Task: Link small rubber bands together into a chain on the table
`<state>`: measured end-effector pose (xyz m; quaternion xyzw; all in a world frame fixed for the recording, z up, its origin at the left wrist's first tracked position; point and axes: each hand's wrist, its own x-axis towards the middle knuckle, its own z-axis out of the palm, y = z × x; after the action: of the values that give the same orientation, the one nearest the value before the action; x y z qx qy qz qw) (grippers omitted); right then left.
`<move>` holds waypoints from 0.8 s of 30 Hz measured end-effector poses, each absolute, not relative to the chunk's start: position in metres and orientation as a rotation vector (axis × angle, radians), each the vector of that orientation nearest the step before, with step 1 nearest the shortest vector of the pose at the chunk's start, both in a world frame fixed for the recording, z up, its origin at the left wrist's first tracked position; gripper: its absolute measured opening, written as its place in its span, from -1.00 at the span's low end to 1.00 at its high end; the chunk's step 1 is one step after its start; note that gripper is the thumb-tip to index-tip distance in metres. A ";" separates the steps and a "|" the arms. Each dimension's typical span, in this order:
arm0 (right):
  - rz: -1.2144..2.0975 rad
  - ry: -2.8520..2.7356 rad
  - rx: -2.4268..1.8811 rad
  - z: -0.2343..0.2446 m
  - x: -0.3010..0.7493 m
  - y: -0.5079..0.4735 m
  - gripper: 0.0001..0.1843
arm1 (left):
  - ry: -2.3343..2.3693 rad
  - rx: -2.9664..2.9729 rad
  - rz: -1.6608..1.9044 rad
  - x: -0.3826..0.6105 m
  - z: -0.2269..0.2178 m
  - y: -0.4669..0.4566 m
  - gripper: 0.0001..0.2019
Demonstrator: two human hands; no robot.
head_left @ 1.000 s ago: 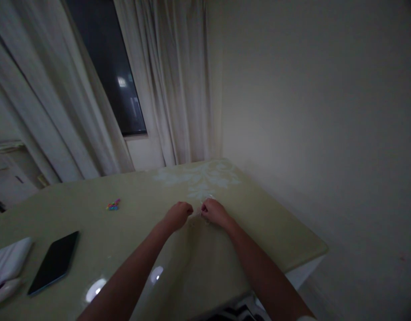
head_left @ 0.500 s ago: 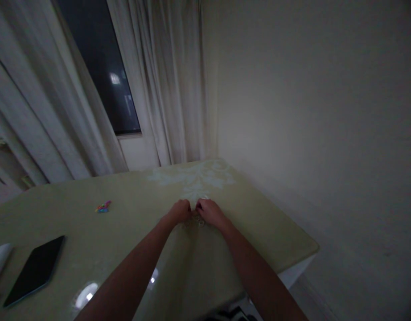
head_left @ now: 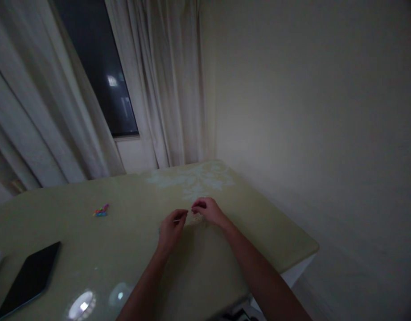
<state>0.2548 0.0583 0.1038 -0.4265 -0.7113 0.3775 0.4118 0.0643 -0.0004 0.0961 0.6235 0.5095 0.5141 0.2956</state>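
Observation:
Both my hands are over a glossy yellow-green table [head_left: 265, 223] in a dim room. My left hand [head_left: 171, 230] is closed in a pinch, thumb against fingertips, on something thin and pale that I cannot make out. My right hand [head_left: 208, 210] lies a little further off and to the right, fingers curled downward in a pinch on the table. Between the two hands a small pale, see-through thing [head_left: 198, 219] rests on the table; its shape is too faint to name.
A small heap of coloured bits [head_left: 100, 211] lies at the left middle of the table. A dark phone [head_left: 28, 278] lies flat near the left front edge. Curtains [head_left: 165, 89] and a dark window [head_left: 98, 71] stand behind; a bare wall is on the right.
My left hand has drawn back toward me and to the left, away from the right hand, which stayed nearly in place. The two hands were touching before.

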 end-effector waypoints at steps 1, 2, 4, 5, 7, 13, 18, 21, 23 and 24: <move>1.000 -1.779 -1.026 0.105 0.253 0.057 -0.84 | 1.321 1.625 1.400 0.066 0.096 -0.003 -0.73; 1.044 -1.767 -0.985 0.105 0.251 0.056 -0.79 | 1.291 1.590 1.423 0.067 0.097 -0.005 -0.71; 1.104 -1.741 -0.922 0.106 0.247 0.052 -0.72 | 1.239 1.524 1.445 0.067 0.099 -0.009 -0.67; 1.119 -1.726 -0.901 0.107 0.245 0.050 -0.70 | 1.212 1.498 1.446 0.067 0.101 -0.010 -0.65; 1.122 -1.694 -0.879 0.107 0.241 0.047 -0.66 | 1.162 1.457 1.445 0.067 0.104 -0.012 -0.65; 1.082 -1.738 -0.924 0.107 0.237 0.045 -0.65 | 1.136 1.323 1.540 0.067 0.106 -0.011 -0.67; 0.934 -1.860 -1.093 0.111 0.259 0.052 -0.81 | 1.072 1.220 1.502 0.067 0.105 -0.015 -0.65; 0.773 -1.937 -1.249 0.111 0.279 0.056 -0.95 | 1.041 1.172 1.480 0.068 0.105 -0.018 -0.64; 0.695 -1.999 -1.348 0.109 0.288 0.058 -0.93 | 1.028 1.147 1.486 0.069 0.104 -0.018 -0.63; 0.668 -2.028 -1.389 0.108 0.290 0.058 -0.92 | 1.023 1.136 1.494 0.069 0.102 -0.017 -0.62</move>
<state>0.2897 0.0579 0.1076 -0.5216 -0.7612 0.2506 0.2928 0.0694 -0.0174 0.1024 0.4660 0.4194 0.6128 0.4811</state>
